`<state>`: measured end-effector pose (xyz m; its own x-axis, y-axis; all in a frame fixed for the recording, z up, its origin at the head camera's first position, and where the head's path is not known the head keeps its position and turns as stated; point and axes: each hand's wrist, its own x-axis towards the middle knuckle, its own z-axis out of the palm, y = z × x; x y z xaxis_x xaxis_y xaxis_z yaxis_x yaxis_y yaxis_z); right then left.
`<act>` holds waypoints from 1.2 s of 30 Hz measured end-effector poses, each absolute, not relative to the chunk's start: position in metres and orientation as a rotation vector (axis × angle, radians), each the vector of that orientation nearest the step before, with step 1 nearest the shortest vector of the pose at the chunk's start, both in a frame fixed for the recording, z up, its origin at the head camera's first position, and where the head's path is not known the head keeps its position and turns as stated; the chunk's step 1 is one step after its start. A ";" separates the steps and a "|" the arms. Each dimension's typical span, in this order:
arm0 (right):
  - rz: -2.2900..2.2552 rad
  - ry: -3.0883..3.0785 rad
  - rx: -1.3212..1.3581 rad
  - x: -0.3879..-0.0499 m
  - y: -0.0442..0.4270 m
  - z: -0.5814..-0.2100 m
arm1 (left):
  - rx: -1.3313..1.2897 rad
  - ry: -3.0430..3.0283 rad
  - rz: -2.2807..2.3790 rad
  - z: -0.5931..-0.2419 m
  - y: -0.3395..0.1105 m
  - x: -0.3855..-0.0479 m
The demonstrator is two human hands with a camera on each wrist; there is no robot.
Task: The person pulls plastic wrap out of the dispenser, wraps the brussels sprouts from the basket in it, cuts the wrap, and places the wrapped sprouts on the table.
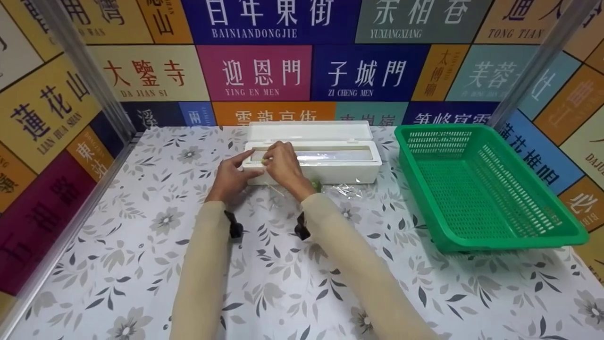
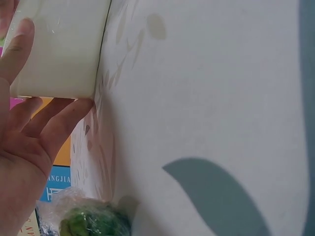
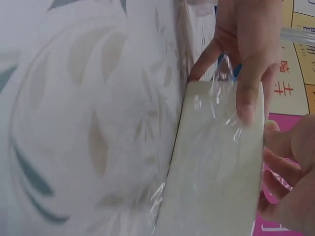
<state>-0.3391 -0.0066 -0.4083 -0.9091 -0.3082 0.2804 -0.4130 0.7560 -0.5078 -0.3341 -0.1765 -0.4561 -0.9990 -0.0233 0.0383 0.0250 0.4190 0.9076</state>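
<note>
A white cling film box (image 1: 339, 174) lies lengthwise at the back of the table, its lid (image 1: 309, 131) tipped up and the film roll (image 1: 335, 156) showing inside. My left hand (image 1: 231, 177) grips the box's left end, thumb on the front face. Close beside it, my right hand (image 1: 283, 163) has its fingers bent over the top front edge and pinches a small yellow-green piece (image 1: 264, 161), seemingly the cutter slider; fingers partly hide it. Clear film (image 3: 221, 98) drapes down the box front under the left thumb. A green vegetable (image 1: 315, 184) shows by the right wrist.
A green plastic basket (image 1: 476, 189) stands to the right of the box. Crumpled film (image 1: 349, 190) lies before the box. In the left wrist view, a film-wrapped green vegetable (image 2: 93, 221) sits near the left hand. Sign-printed panels (image 1: 255, 73) close off the back and sides.
</note>
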 end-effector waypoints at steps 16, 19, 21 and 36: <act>0.609 -2.779 0.535 -0.336 0.056 -0.405 | 0.054 -2.616 -1.753 -0.455 -0.185 -0.329; 0.612 -2.802 0.535 -0.336 0.058 -0.405 | 0.074 -2.628 -1.748 -0.456 -0.185 -0.328; 0.669 -2.808 0.513 -0.336 0.060 -0.405 | 0.079 -2.628 -1.755 -0.455 -0.184 -0.328; 0.866 -2.793 0.417 -0.338 0.076 -0.410 | 0.141 -2.647 -1.813 -0.448 -0.176 -0.328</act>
<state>-0.3376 0.0758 -0.4103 -0.9428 -0.2099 0.2589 -0.3196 0.7899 -0.5234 -0.3283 -0.1761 -0.4480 -0.9937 -0.0330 -0.1071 -0.1117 0.3593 0.9265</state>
